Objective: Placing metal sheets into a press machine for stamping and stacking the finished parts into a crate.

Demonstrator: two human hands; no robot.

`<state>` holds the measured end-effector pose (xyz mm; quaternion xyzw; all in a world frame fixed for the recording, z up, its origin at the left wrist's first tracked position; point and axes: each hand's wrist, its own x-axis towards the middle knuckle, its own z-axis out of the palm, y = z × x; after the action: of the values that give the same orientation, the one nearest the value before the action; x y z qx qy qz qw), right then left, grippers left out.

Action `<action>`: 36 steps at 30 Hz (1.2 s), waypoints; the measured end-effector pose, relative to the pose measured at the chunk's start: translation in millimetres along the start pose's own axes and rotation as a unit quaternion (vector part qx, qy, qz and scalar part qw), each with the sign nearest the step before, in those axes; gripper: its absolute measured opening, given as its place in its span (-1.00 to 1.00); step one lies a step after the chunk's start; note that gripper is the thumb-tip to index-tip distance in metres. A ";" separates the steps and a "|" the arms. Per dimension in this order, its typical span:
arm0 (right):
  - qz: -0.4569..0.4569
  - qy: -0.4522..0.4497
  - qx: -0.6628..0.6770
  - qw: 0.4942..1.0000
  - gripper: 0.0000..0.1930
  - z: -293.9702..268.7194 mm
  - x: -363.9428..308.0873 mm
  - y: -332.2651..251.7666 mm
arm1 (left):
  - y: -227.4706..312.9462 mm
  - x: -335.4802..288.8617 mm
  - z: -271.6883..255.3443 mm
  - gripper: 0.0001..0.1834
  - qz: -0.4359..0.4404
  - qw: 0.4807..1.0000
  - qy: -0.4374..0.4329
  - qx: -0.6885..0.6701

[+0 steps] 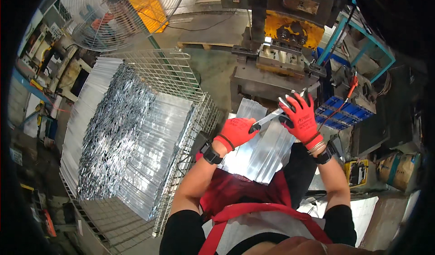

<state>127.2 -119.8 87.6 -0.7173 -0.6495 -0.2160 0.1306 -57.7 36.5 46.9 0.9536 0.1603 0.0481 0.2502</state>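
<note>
A thin, shiny metal strip (270, 116) slants up to the right between my two hands, above my lap. My left hand (236, 132), in a red glove with dark fingertips, pinches its lower end. Around the upper part of the strip is my right hand (300, 119), gloved the same way, thumb below and fingers bent over it; part of the strip is hidden there. Beneath both hands, long silvery metal strips (260, 155) lie side by side in stacks on my lap, over a red apron (235, 196).
To the left, a wire mesh cage (195, 132) holds rows of stacked strips (158, 128). A caged fan (122, 14) stands beyond it. Ahead is a press machine with a metal die (281, 58). Blue crates (342, 112) sit to the right, near a teal frame (371, 51).
</note>
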 end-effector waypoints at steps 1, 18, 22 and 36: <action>0.002 -0.032 0.010 0.999 -0.45 6.8 -5.6 4.2 | 5.6 -0.5 -6.7 -0.64 0.017 0.998 0.008 0.055; 0.382 0.108 0.617 0.679 -0.82 95.5 12.5 41.5 | 28.2 29.7 74.3 -0.49 -0.041 0.649 -0.110 -0.752; 0.378 0.142 0.623 0.670 -0.81 96.9 17.7 31.0 | 6.6 45.0 87.7 -0.51 0.297 0.881 0.158 -0.331; 0.390 0.112 0.747 0.527 -0.93 115.2 29.7 60.4 | 34.4 59.2 62.9 -0.54 -0.142 0.568 -0.059 -0.808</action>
<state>204.9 -47.3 7.0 -0.5099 -0.2090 0.3418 0.7613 18.8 -1.3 9.8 0.3198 0.1726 0.0647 0.9294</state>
